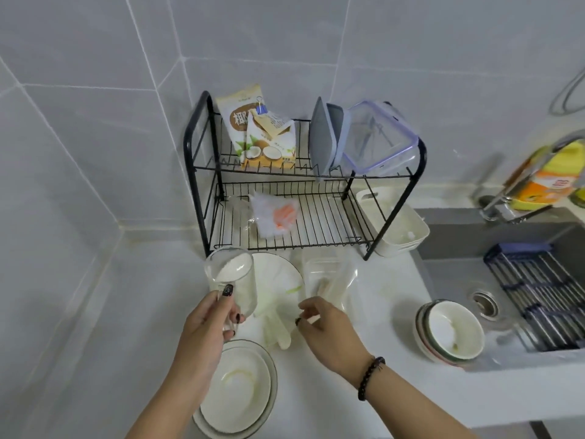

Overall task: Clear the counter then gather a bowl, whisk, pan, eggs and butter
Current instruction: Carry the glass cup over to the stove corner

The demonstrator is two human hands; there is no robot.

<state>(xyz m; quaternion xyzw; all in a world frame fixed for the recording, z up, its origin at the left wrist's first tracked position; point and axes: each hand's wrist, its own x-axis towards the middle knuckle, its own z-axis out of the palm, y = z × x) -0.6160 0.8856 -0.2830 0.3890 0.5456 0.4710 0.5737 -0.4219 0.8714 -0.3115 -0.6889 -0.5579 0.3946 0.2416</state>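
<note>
Behind the glass, dish rack

Black two-tier wire dish rack stands in the tiled corner. Top tier: two coconut-print paper bags (one clipped shut), grey lid, clear lidded plastic box. Yellow detergent bottle stands behind the grey sink.

Left hand: grips a tilted clear jar of white powder.
Right hand: fingers curled over a glove on the counter.
</note>
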